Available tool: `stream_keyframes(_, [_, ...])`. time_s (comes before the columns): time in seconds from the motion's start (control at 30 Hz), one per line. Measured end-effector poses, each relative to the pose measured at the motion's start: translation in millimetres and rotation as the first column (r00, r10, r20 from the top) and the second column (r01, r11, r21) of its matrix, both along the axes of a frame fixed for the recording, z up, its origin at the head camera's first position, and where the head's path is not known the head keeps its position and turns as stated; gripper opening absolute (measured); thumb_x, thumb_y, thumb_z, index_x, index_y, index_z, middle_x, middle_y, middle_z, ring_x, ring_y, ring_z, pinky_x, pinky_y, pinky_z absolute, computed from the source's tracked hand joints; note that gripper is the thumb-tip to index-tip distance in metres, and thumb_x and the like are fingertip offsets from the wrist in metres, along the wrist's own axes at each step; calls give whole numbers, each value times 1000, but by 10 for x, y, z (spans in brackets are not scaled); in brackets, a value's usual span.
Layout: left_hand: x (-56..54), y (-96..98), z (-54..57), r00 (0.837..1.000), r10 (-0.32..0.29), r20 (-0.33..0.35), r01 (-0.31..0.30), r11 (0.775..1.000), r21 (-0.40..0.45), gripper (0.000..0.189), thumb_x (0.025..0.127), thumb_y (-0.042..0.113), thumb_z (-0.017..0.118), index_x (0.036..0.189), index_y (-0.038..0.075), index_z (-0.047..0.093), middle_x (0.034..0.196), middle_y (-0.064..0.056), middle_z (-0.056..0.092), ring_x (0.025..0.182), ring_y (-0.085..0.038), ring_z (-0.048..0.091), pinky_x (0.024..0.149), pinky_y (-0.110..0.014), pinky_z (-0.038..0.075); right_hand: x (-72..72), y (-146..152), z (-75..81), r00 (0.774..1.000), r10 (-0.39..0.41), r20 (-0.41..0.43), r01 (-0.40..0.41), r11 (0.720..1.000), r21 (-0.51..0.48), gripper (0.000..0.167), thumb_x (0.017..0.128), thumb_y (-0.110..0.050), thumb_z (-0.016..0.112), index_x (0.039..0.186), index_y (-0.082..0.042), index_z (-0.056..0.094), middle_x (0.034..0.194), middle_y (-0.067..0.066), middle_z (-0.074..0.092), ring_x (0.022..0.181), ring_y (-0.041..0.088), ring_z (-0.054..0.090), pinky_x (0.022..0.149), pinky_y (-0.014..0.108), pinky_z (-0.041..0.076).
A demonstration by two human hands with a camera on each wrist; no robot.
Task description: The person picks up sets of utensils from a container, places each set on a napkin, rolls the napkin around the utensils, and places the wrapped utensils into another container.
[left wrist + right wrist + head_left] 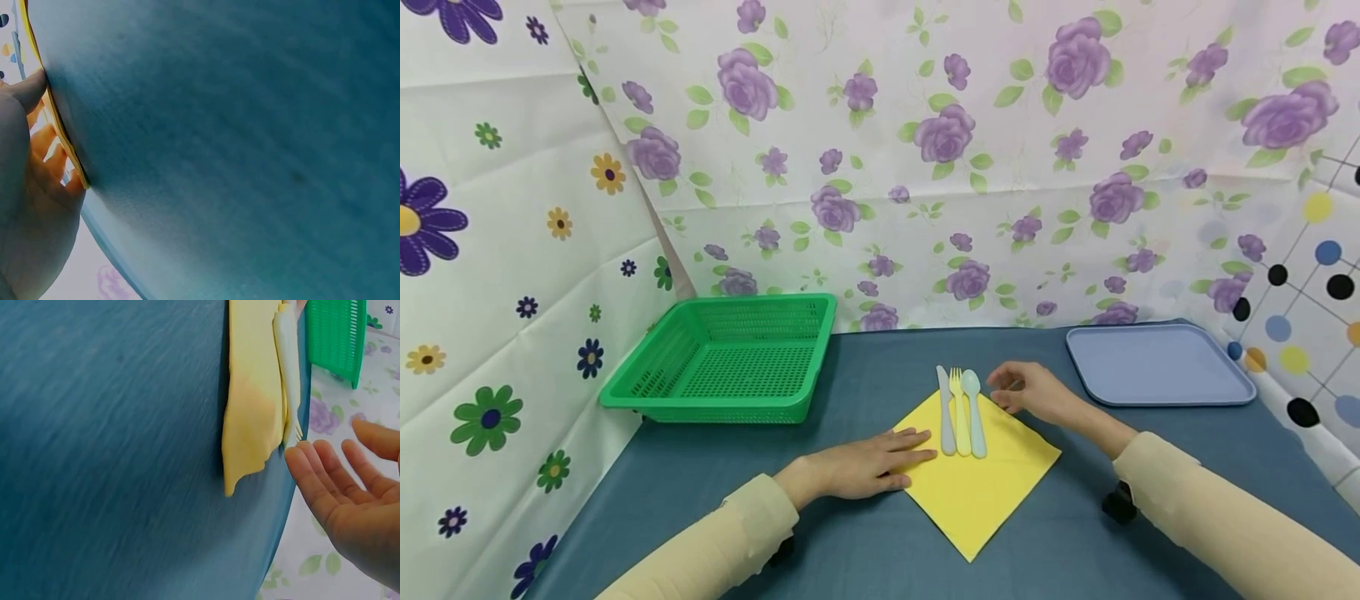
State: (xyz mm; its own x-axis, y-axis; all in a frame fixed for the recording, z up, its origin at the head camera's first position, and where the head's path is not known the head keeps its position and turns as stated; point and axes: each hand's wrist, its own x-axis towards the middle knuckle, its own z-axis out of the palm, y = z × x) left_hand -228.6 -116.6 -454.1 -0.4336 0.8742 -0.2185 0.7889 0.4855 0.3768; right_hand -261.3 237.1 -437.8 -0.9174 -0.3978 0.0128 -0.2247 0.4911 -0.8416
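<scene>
A yellow napkin (pixel 977 500) lies on the blue-covered table, one corner toward the person. Side by side on its upper part are a greyish knife (pixel 946 417), a pale yellow fork (pixel 959 412) and a pale green spoon (pixel 975 417). The left hand (pixel 876 463) rests with spread fingers on the napkin's left corner; in the left wrist view its fingers lie along the napkin's edge (pixel 59 125). Just right of the spoon's bowl, the right hand (pixel 1030 390) hovers near the napkin's upper right edge, fingers loosely bent, holding nothing. The right wrist view shows the spoon (pixel 286 362) near its fingertips.
A green plastic basket (pixel 805 400) stands at the back left of the table. At the back right lies a light blue-grey tray (pixel 1165 367). Flowered cloth (pixel 865 167) hangs behind the table, and patterned cloths hang at both sides.
</scene>
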Motion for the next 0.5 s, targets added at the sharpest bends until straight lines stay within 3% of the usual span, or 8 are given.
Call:
stream_keyframes(0.2, [4, 5, -3, 1000, 23, 3, -23, 1000, -8, 56, 114, 42, 39, 167, 32, 24, 175, 6, 12, 160, -15, 9, 129, -42, 18, 45, 48, -6, 995, 68, -76, -63, 996, 71, 31, 103, -14, 68, 129, 3, 64, 124, 19, 66, 118, 37, 62, 96, 49, 57])
stream_keyframes(0.5, [11, 5, 6, 1000, 19, -5, -19, 1000, 1, 56, 114, 42, 39, 167, 30, 25, 174, 5, 13, 160, -16, 10, 129, -43, 20, 84, 115, 16, 989, 134, -58, -131, 990, 46, 40, 105, -19, 67, 136, 5, 61, 138, 25, 59, 134, 46, 52, 110, 59, 46])
